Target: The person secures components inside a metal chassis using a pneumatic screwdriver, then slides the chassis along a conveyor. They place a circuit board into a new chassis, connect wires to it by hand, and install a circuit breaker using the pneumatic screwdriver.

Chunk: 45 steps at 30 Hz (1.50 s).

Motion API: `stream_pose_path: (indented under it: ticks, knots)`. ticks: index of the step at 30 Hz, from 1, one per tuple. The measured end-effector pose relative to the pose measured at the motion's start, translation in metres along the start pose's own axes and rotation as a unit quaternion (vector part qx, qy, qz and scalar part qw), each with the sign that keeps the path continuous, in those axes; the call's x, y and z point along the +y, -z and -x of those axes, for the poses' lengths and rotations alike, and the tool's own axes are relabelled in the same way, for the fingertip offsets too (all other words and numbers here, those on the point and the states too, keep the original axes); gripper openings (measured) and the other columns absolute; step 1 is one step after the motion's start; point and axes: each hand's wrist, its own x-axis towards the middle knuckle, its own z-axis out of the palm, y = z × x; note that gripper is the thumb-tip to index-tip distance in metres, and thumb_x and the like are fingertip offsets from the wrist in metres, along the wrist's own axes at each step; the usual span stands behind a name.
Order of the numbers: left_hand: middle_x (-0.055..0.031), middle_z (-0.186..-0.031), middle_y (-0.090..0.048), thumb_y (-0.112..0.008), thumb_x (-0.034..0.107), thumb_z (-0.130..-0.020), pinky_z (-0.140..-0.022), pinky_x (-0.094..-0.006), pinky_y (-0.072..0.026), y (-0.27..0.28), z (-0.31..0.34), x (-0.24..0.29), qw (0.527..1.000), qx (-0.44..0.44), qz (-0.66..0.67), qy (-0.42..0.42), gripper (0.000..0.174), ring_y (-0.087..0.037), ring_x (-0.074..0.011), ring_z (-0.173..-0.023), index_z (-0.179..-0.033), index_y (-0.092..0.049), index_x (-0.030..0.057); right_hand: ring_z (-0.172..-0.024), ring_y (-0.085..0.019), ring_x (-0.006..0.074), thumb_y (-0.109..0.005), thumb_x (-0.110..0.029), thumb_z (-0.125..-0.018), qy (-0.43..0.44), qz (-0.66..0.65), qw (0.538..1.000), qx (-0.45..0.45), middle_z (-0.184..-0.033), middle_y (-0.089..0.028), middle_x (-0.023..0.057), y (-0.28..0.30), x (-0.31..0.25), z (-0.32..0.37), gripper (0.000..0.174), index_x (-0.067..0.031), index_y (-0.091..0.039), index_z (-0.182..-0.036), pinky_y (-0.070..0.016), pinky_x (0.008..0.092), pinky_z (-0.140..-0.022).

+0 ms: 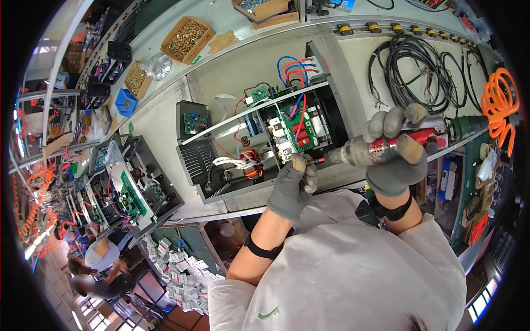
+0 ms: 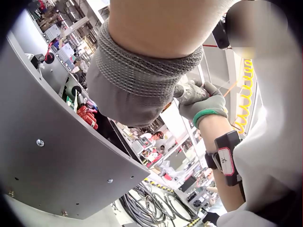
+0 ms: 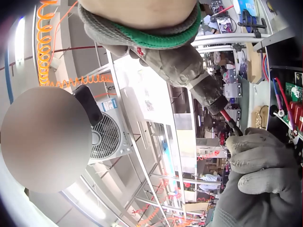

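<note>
My gloved right hand (image 1: 397, 165) grips a red and grey power screwdriver (image 1: 381, 150), held roughly level over the near right side of an opened metal case (image 1: 265, 190). The tool's red-banded bit (image 3: 228, 117) points toward my gloved left hand (image 1: 291, 190). Left thumb and fingers pinch at the bit's tip, near the case's front wall; any small part between them is hidden by the glove. Inside the case are a green circuit board (image 1: 303, 129) with red blocks, a copper-orange coil (image 1: 253, 164) and red and blue wires (image 1: 292, 69).
A second opened case (image 1: 160, 187) stands left. Coiled black cables (image 1: 408, 71) lie on the bench at right, near an orange coiled hose (image 1: 499, 105). Beyond the case are a cardboard box of brass-coloured hardware (image 1: 190, 39) and a blue bin (image 1: 126, 103). A person (image 1: 102, 256) is at far left.
</note>
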Motion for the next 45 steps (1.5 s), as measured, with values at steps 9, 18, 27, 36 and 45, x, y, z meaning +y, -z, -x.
stream_pose_path:
  ticks: [9,18,27,36,45]
  knots:
    - [-0.0015,-0.076,-0.057,-0.063,0.03,-0.088,-0.055,-0.021,-0.039,-0.006,0.004,0.003,0.999,-0.035,0.003,-0.024,0.025,-0.049,-0.01,-0.062,-0.095,-0.055,0.0074,-0.076,-0.053,0.0282,-0.054,0.0,-0.073,0.0,0.011,1.0,-0.017,-0.08,-0.048,0.0106,-0.003,-0.003,0.004,0.035,-0.0107,-0.044,-0.105,-0.0479,0.0381,-0.063]
    - [-0.0035,-0.082,-0.057,-0.064,0.039,-0.086,-0.052,-0.0237,-0.0394,-0.033,0.001,0.009,0.999,-0.052,0.003,-0.006,0.036,-0.049,-0.0124,-0.062,-0.099,-0.056,0.0062,-0.078,-0.052,0.0286,-0.053,-0.004,-0.075,0.037,-0.065,0.997,-0.012,-0.081,-0.048,0.0113,0.011,-0.017,0.0,0.038,-0.008,-0.047,-0.112,-0.0466,0.0399,-0.067]
    - [-0.0146,-0.083,-0.067,-0.059,0.046,-0.083,-0.071,-0.0419,-0.048,-0.044,-0.055,0.075,0.489,0.271,-0.816,-0.149,0.038,-0.065,-0.0325,-0.081,-0.089,-0.065,0.0088,-0.076,-0.053,0.0304,-0.052,-0.004,-0.076,0.045,-0.04,0.997,0.054,-0.083,-0.052,0.0125,0.021,-0.02,0.003,0.036,-0.0054,-0.048,-0.111,-0.0461,0.0404,-0.067]
    - [-0.0153,-0.077,-0.066,-0.06,0.042,-0.083,-0.066,-0.0421,-0.0472,-0.035,-0.071,0.068,0.407,0.257,-0.859,-0.175,0.035,-0.064,-0.0332,-0.077,-0.083,-0.065,0.0072,-0.072,-0.054,0.0294,-0.056,-0.007,-0.07,0.018,0.001,0.993,0.118,-0.082,-0.055,0.0138,0.026,-0.015,0.004,0.034,-0.0029,-0.05,-0.104,-0.0456,0.0394,-0.067]
    - [0.0002,-0.067,-0.059,-0.063,0.013,-0.085,-0.051,-0.0217,-0.0394,0.037,-0.042,0.086,0.847,0.125,-0.487,-0.175,0.014,-0.05,-0.0076,-0.055,-0.086,-0.068,-0.0006,-0.072,-0.055,0.0276,-0.056,-0.01,-0.068,-0.027,0.039,0.986,0.159,-0.081,-0.054,0.0122,0.03,-0.01,-0.004,0.035,-0.0048,-0.049,-0.102,-0.0463,0.0384,-0.067]
